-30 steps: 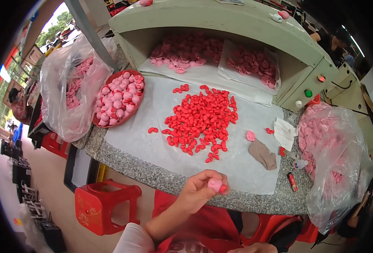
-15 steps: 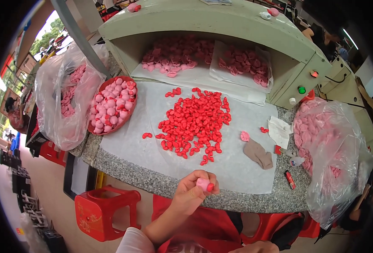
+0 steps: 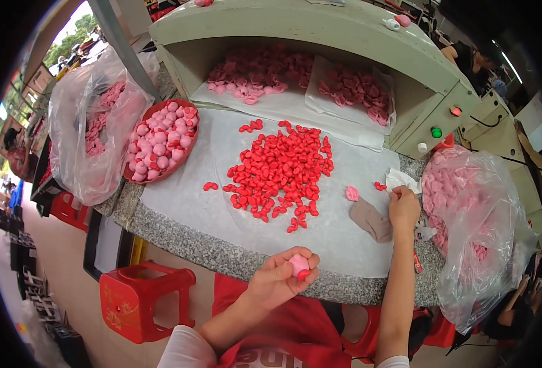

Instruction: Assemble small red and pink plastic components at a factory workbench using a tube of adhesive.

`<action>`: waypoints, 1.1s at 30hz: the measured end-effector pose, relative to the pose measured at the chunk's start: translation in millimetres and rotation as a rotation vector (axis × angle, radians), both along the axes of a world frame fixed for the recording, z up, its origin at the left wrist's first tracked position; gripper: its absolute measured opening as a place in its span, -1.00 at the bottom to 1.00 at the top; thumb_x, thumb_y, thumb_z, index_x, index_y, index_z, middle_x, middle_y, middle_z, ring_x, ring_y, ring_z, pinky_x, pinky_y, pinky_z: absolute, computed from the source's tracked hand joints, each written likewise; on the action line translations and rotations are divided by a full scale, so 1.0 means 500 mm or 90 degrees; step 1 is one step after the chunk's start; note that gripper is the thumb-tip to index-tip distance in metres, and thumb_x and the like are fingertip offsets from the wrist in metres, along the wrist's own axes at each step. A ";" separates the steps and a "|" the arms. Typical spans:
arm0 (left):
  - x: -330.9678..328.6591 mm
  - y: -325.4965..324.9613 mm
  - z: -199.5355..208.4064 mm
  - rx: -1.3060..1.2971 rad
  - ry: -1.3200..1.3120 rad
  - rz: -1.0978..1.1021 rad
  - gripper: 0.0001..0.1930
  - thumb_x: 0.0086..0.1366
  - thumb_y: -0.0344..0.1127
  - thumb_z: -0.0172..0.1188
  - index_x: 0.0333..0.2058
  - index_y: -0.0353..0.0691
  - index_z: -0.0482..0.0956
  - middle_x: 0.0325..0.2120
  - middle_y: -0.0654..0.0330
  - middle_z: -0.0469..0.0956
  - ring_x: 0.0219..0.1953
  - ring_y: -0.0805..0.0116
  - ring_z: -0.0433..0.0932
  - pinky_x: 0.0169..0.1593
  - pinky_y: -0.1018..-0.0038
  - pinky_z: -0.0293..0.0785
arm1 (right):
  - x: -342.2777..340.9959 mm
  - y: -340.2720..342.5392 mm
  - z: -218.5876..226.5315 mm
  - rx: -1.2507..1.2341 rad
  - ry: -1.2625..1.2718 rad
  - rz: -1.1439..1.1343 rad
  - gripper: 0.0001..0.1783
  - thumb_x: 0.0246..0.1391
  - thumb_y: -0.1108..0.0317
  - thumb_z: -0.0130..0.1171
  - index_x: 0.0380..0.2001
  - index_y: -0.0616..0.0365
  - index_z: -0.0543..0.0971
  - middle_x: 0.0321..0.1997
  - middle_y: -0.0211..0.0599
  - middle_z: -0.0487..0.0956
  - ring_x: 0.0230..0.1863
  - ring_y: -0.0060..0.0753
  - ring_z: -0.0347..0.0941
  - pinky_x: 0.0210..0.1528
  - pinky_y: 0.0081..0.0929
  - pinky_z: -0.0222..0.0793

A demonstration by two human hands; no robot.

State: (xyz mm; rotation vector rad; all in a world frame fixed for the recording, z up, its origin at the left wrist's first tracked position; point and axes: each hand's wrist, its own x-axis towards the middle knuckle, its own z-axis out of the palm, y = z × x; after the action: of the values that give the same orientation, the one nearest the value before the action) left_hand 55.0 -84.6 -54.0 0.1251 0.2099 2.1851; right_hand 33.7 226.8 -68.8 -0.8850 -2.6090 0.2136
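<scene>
The left hand (image 3: 270, 283) has its fingers wrapped around a pink ball (image 3: 297, 263) bearing a red piece (image 3: 303, 275), at the desk's (image 3: 188, 245) near edge. The right hand's (image 3: 404, 210) bent fingers are at a white cloth (image 3: 400, 178); their grip cannot be told. Beyond, red curved pieces (image 3: 280, 164) lie heaped on a white sheet (image 3: 182, 202).

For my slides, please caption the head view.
Left hand holding a pink and red piece, right hand at a white scrap, red pieces heaped on white sheeting.
</scene>
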 end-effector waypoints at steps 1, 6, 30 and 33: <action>0.000 0.002 -0.001 0.007 -0.020 -0.015 -0.59 0.08 -0.20 0.20 -0.11 -0.23 0.38 -0.28 0.18 0.27 -0.33 0.38 0.22 -0.25 0.62 0.22 | 0.003 0.006 0.000 0.004 -0.008 -0.024 -0.81 -0.09 0.32 0.13 -0.42 0.20 0.51 -0.47 -0.14 0.52 -0.41 -0.15 0.46 -0.34 -0.31 0.34; 0.000 0.004 -0.005 0.009 -0.038 -0.028 -0.57 0.10 -0.19 0.19 -0.08 -0.22 0.37 -0.29 0.17 0.28 -0.37 0.40 0.21 -0.26 0.63 0.23 | 0.067 -0.112 0.127 -0.444 0.381 0.070 -0.91 -0.05 0.50 0.04 -0.43 0.31 0.47 -0.48 -0.31 0.47 -0.45 -0.49 0.38 -0.36 -0.57 0.27; -0.001 -0.005 0.037 -0.068 0.111 0.167 -0.62 0.13 -0.32 0.15 -0.10 -0.34 0.35 -0.21 0.03 0.43 -0.25 0.27 0.49 -0.11 0.38 0.42 | 0.179 -0.228 0.172 -0.159 0.243 0.292 -0.81 -0.29 0.55 0.24 -0.50 0.23 0.49 -0.49 -0.28 0.42 -0.49 -0.34 0.36 -0.46 -0.50 0.26; 0.005 0.001 0.046 -0.108 0.130 0.168 -0.64 0.10 -0.37 0.18 -0.12 -0.30 0.35 -0.17 0.05 0.40 -0.20 0.24 0.48 -0.04 0.34 0.39 | 0.165 -0.205 0.204 -0.051 0.254 0.161 -0.74 -0.24 0.59 0.19 -0.35 0.24 0.49 -0.32 -0.23 0.46 -0.31 -0.28 0.41 -0.28 -0.49 0.29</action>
State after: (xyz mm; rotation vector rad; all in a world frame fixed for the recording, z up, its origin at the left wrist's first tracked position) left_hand 57.6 -84.2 -31.2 0.2358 0.5524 2.4039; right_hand 116.3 124.1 33.1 -0.4735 -2.3382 0.5105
